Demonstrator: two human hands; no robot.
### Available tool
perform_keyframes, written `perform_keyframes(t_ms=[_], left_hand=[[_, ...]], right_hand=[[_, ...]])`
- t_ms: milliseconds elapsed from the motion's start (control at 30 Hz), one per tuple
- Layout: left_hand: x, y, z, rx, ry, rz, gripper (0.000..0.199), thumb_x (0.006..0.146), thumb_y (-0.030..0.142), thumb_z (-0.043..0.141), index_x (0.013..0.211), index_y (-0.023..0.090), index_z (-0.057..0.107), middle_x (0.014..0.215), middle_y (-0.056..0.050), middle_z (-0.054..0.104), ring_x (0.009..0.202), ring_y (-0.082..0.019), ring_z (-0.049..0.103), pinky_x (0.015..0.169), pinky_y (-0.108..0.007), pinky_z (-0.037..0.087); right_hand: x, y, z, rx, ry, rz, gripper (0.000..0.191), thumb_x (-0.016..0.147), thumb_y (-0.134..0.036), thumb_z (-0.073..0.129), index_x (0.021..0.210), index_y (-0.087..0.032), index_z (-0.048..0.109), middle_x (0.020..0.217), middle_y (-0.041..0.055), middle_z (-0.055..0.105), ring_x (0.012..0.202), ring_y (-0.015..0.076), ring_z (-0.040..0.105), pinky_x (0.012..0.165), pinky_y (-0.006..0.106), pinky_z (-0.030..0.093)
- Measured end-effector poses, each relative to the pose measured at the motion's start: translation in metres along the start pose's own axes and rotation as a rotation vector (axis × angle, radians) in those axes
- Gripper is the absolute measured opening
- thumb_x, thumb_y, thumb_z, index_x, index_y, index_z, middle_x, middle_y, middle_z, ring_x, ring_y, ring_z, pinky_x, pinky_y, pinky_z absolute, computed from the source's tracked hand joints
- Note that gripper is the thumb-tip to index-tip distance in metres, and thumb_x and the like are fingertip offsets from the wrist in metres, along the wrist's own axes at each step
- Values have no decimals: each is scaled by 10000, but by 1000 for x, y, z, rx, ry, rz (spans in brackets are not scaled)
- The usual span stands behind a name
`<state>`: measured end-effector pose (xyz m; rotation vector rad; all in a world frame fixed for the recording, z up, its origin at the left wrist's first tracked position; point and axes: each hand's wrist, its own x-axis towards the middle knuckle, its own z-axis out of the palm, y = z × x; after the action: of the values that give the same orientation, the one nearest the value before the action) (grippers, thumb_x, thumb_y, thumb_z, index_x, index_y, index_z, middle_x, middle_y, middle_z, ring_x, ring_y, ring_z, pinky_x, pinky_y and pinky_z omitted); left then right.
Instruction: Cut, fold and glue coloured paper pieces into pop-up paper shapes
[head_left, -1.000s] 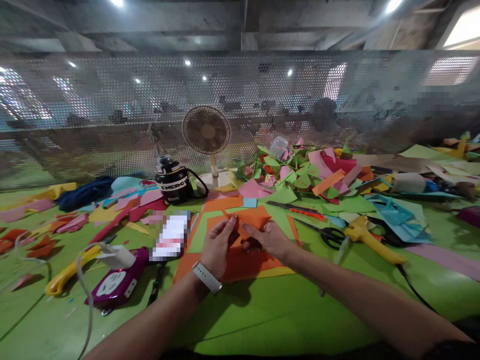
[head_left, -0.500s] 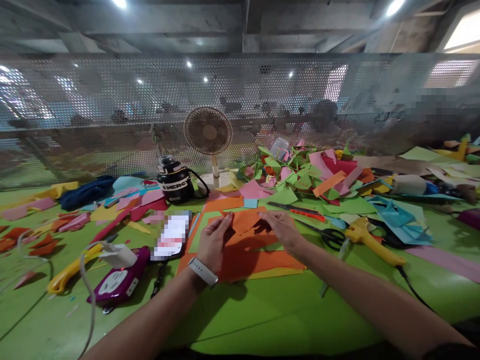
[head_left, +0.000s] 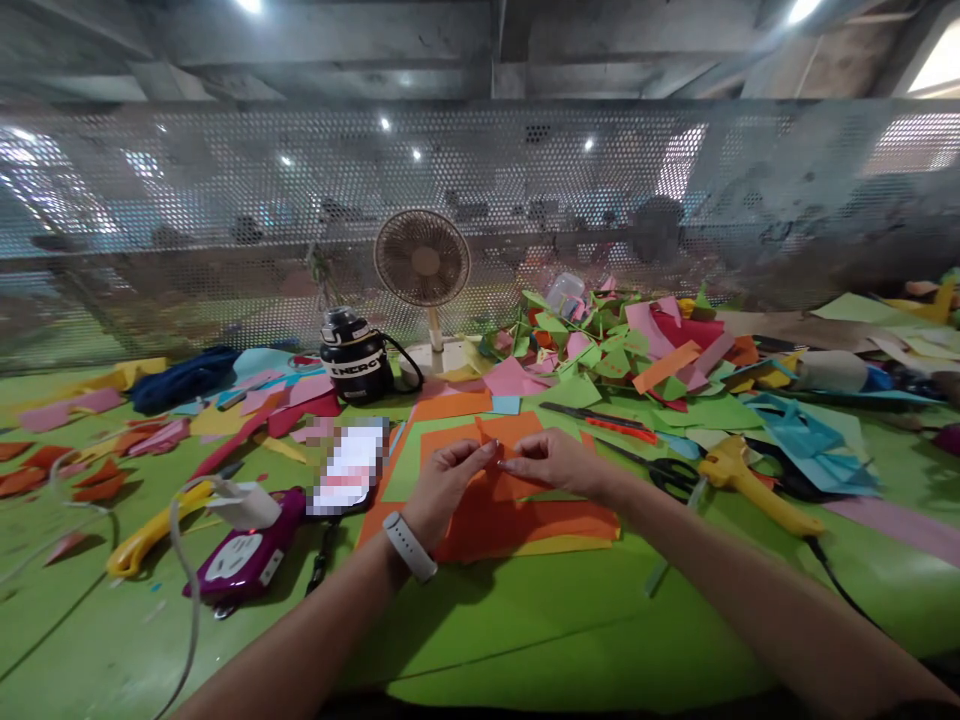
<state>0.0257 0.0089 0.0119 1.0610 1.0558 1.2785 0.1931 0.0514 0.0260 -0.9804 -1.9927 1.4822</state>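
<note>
Between my two hands is a small orange paper piece (head_left: 487, 436), partly hidden by the fingers. My left hand (head_left: 453, 482), with a pale watch band on the wrist, pinches its left side. My right hand (head_left: 553, 463) pinches it from the right, and the fingertips of both hands nearly meet. Beneath them lie orange sheets (head_left: 525, 530), stacked with green and yellow ones on the green table (head_left: 525, 640). A phone (head_left: 349, 468) lies left of the sheets.
Scissors (head_left: 671, 476) and a yellow glue gun (head_left: 757, 495) lie at right. A purple power socket (head_left: 244, 560) with cables is at left. Behind stand a black bottle (head_left: 356, 365), a fan (head_left: 425, 262) and a pile of paper scraps (head_left: 615, 345).
My hands have come together from opposite sides of the orange paper. The paper, spread wide between them before, is now gathered or folded at the fingertips. The view has shifted slightly.
</note>
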Motion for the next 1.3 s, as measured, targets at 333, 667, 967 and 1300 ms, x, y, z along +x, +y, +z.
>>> perform_keyframes(t_ms=[333, 667, 967, 1300], left_hand=[[-1, 3, -1, -65, -89, -87, 246, 741, 381, 611, 613, 171, 613, 622, 6, 583, 617, -126, 529, 667, -254, 438], [-2, -2, -6, 20, -284, -226, 262, 607, 383, 735, 534, 160, 618, 550, -34, 645, 586, -161, 617, 663, -284, 491], [0, 6, -13, 233, -531, -272, 304, 634, 448, 756, 604, 148, 714, 610, -103, 703, 561, -172, 640, 635, -281, 502], [-3, 2, -14, -26, -467, -351, 205, 630, 336, 740, 643, 137, 694, 727, -132, 735, 727, -226, 687, 779, -354, 497]], right_hand=[[0, -2, -5, 481, 121, 170, 379, 540, -458, 812, 694, -131, 697, 661, 6, 673, 612, 112, 576, 642, 252, 424], [-1, -2, -5, 447, 89, 171, 293, 506, -383, 830, 609, -138, 708, 643, 2, 687, 620, 117, 581, 699, 270, 446], [-3, -4, 1, 226, 81, 137, 304, 575, -368, 767, 465, -135, 605, 428, -74, 419, 474, 53, 316, 493, 237, 232], [0, 0, -2, 138, 91, 133, 376, 561, -435, 753, 472, -146, 530, 421, -97, 296, 451, 42, 195, 477, 252, 98]])
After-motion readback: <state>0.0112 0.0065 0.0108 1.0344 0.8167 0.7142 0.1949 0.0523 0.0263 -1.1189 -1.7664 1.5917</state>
